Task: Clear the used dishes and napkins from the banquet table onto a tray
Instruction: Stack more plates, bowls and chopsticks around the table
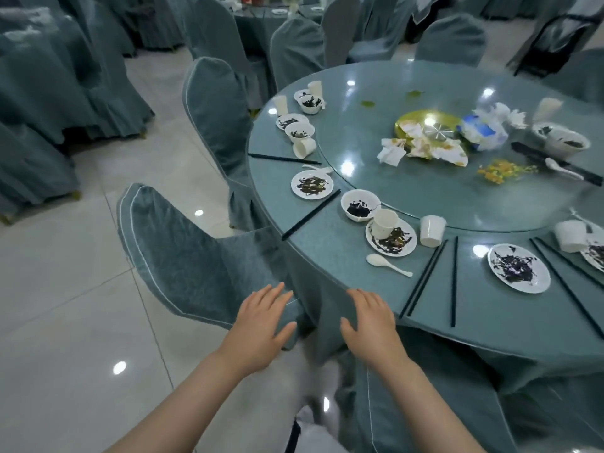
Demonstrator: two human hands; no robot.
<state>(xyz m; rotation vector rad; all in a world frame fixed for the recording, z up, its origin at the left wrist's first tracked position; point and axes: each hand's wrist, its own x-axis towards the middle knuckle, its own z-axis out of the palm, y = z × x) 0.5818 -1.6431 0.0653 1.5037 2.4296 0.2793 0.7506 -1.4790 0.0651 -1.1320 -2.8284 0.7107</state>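
A round banquet table (474, 204) under teal cloth carries used white dishes. Nearest me are a soiled plate (391, 237) with a paper cup (385, 223) on it, a small bowl (360, 205), a white spoon (389, 264), an upturned cup (432, 230) and another dirty plate (518, 268). Black chopsticks (423, 279) lie near the edge. Crumpled napkins (421, 146) sit at the glass turntable's centre. My left hand (261, 325) and my right hand (371, 322) hover with fingers spread, holding nothing, just short of the table's near edge. No tray is in view.
Covered chairs (196, 263) stand at the table's left side, one right under my left hand. More soiled plates, bowls and cups (299, 130) line the far left rim. Other draped tables fill the room's left and back. Pale tiled floor (65, 289) lies to the left.
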